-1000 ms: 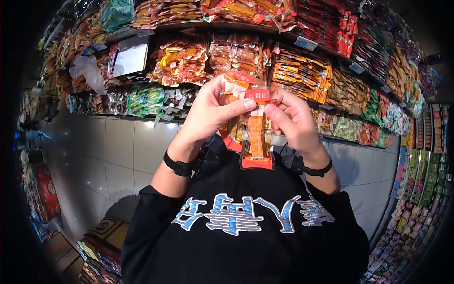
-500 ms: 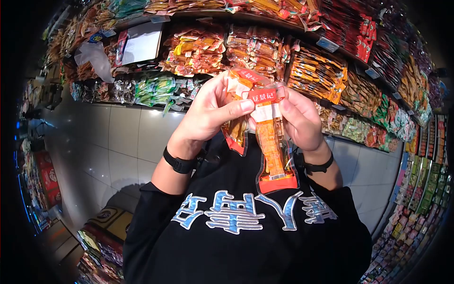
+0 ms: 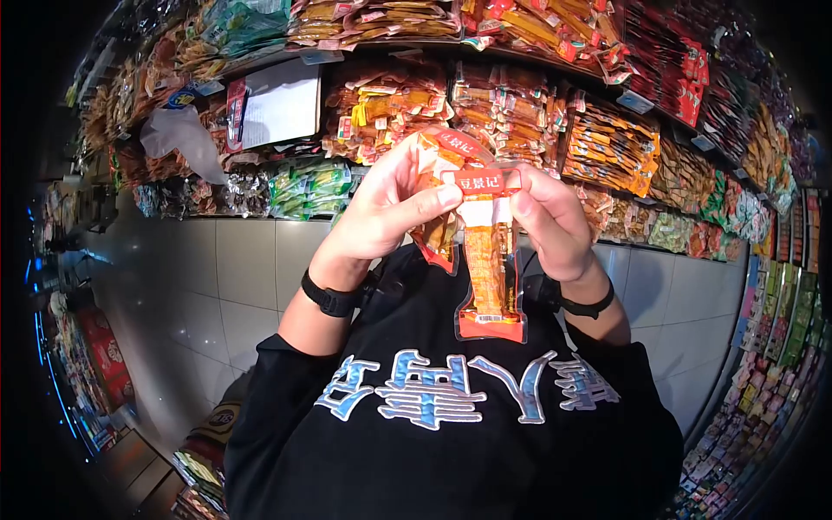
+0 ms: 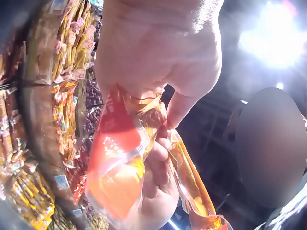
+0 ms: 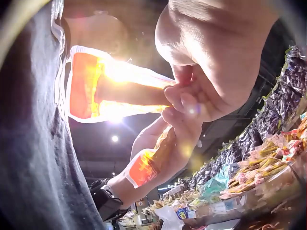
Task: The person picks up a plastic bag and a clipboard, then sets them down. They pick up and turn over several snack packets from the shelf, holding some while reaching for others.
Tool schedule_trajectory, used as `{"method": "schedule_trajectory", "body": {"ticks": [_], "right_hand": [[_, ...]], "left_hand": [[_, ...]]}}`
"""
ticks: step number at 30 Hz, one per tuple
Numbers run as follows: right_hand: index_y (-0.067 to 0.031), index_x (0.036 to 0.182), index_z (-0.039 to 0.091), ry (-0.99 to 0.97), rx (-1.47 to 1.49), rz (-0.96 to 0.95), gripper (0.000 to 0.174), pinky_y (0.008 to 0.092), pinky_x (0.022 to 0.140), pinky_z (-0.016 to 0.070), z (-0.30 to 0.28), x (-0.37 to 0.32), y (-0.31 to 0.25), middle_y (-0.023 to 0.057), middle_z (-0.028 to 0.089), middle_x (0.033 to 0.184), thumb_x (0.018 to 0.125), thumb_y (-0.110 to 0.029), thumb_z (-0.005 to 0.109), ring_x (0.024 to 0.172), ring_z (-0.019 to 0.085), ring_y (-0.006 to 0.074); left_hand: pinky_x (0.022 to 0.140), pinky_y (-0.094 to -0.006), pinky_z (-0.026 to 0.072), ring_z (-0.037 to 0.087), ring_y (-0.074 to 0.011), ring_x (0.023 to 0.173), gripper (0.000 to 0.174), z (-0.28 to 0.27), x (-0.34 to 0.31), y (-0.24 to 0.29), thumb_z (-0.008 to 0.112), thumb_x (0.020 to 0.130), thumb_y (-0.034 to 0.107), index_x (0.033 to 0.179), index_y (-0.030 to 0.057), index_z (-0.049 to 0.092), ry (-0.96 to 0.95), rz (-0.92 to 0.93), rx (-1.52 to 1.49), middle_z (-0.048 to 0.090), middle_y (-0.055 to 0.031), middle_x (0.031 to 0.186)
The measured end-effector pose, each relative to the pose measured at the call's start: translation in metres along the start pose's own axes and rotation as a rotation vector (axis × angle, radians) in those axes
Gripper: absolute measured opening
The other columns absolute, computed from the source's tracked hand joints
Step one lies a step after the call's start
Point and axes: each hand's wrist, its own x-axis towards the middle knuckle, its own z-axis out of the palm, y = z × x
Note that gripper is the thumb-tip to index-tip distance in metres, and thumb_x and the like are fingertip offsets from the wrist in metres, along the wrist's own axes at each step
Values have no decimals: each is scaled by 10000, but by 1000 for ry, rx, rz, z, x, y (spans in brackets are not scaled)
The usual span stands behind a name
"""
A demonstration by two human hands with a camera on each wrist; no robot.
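Observation:
Two clear snack packets with red ends are held up in front of the chest. The front packet [image 3: 487, 273] hangs upright in the head view, orange-brown food showing through and a red label with white characters across its top. My left hand [image 3: 381, 212] grips the second packet [image 3: 440, 247], partly hidden behind, with its thumb on the front packet's upper left corner. On the other side, my right hand [image 3: 562, 230] pinches the front packet's upper right corner between thumb and fingers. The right wrist view shows the front packet [image 5: 86, 86] stretching from the fingertips toward the shirt.
Beyond the hands, shelves hold heaps of wrapped snacks, among them orange packets [image 3: 611, 149] and green packets [image 3: 310, 186]. A white sheet [image 3: 282, 102] and a crumpled plastic bag [image 3: 180, 143] lie at the left. Tiled floor [image 3: 251, 260] and more packed racks [image 3: 754, 381] surround the person.
The front packet swung out to the lower right, then back to hang straight. The second packet now shows apart from it on the left. Both hands keep their grip; the shelves have shifted right in view.

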Motion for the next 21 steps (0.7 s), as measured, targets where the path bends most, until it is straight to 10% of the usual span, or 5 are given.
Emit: {"method": "schedule_trajectory", "body": {"ticks": [21], "right_hand": [[-8, 888, 566, 176, -64, 247, 172, 221, 495, 398, 58, 80, 8, -9, 544, 617, 1003, -108, 488, 541, 511, 48]], "left_hand": [[936, -428, 505, 603, -244, 1099, 516, -93, 3, 15, 634, 936, 266, 1329, 4, 426, -43, -142, -341, 569, -147, 1249]]}}
